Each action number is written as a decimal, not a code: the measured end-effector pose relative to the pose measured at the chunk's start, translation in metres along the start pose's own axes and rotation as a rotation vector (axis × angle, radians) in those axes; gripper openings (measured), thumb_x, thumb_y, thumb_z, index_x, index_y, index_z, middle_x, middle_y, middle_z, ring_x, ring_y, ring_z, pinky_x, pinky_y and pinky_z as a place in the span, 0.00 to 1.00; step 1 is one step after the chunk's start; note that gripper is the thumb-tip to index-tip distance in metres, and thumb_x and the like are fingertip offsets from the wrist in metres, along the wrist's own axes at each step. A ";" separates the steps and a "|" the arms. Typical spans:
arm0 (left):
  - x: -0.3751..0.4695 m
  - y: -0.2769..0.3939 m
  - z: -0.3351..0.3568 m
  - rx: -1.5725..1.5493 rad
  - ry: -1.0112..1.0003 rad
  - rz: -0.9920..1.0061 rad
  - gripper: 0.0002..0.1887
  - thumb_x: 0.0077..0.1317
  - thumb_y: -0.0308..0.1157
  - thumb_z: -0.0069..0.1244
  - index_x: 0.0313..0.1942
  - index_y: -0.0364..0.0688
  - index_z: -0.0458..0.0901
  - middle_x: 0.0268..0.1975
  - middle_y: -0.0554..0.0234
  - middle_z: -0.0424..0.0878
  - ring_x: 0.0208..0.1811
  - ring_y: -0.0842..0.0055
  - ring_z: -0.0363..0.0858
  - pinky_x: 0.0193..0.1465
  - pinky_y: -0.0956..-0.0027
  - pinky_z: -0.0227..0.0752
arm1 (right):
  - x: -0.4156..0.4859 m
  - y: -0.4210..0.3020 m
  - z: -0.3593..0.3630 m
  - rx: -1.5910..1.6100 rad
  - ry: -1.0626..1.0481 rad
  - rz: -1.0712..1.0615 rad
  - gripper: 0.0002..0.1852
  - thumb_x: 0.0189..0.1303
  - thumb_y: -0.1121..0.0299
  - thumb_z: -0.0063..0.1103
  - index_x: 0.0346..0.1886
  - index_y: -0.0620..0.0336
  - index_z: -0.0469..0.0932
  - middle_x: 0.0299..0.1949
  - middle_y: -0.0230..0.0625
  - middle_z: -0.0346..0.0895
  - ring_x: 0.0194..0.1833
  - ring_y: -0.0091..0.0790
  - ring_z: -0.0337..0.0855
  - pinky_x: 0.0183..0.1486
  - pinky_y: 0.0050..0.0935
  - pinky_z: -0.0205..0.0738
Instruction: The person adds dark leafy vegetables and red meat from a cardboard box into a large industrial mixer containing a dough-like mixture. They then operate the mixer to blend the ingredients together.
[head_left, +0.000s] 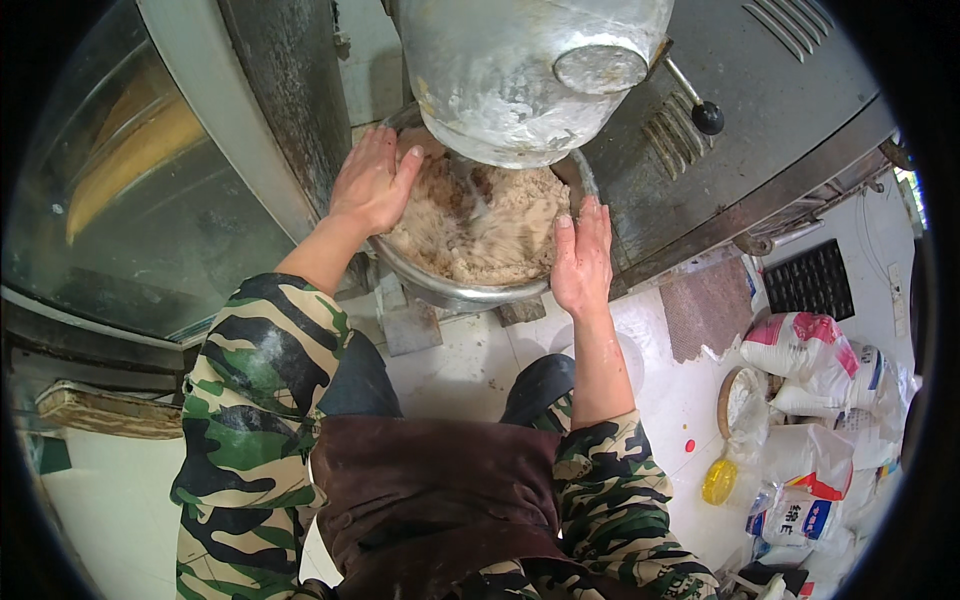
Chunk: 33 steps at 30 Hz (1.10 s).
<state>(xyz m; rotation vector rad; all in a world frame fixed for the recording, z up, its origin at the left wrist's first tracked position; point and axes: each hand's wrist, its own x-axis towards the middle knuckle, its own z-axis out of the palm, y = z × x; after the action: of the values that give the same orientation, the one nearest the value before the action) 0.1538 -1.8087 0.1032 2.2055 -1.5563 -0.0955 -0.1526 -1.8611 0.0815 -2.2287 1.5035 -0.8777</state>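
Observation:
A round metal bowl (465, 294) stands beneath the floury metal head of a large mixer (510, 82). Inside it lies a crumbly, light-brown dough mixture (487, 232), partly blurred, with darker patches near the middle. Flat against the bowl's left rim rests my left hand (376, 180), its fingers pointing away from me and its thumb apart. My right hand (583, 255) lies along the right rim, fingers extended and thumb slightly apart. Neither hand grips anything. The mixer head hides the bowl's far side.
A lever with a black knob (707, 118) sticks out right of the mixer head, by a vented metal panel (645, 165). A glass-fronted cabinet (150, 225) stands at left. Plastic bags and sacks (799, 345), a yellow-filled container (719, 481) and a mat (706, 307) lie on the floor at right.

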 end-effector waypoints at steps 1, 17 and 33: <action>0.000 0.000 0.000 0.001 -0.003 0.001 0.44 0.80 0.61 0.23 0.78 0.30 0.57 0.82 0.45 0.55 0.85 0.60 0.47 0.87 0.61 0.39 | 0.000 0.000 0.000 0.002 0.001 -0.001 0.40 0.79 0.45 0.40 0.79 0.71 0.57 0.80 0.55 0.57 0.83 0.54 0.47 0.82 0.47 0.46; 0.000 0.000 -0.001 0.003 -0.017 -0.021 0.43 0.80 0.61 0.23 0.78 0.30 0.56 0.83 0.45 0.53 0.86 0.60 0.46 0.87 0.61 0.38 | -0.004 -0.003 0.000 0.030 0.004 0.005 0.40 0.79 0.46 0.41 0.79 0.72 0.56 0.81 0.56 0.56 0.83 0.56 0.47 0.83 0.46 0.45; -0.002 0.001 -0.002 -0.002 -0.007 -0.030 0.43 0.80 0.60 0.24 0.78 0.30 0.56 0.83 0.44 0.53 0.86 0.60 0.46 0.87 0.61 0.39 | -0.005 -0.003 0.001 0.031 0.008 -0.002 0.40 0.79 0.45 0.41 0.80 0.71 0.57 0.80 0.55 0.57 0.83 0.58 0.48 0.82 0.46 0.46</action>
<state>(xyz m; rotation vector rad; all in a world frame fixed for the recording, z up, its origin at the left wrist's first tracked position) 0.1525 -1.8067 0.1053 2.2295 -1.5267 -0.1130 -0.1517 -1.8555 0.0810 -2.2070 1.4812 -0.9050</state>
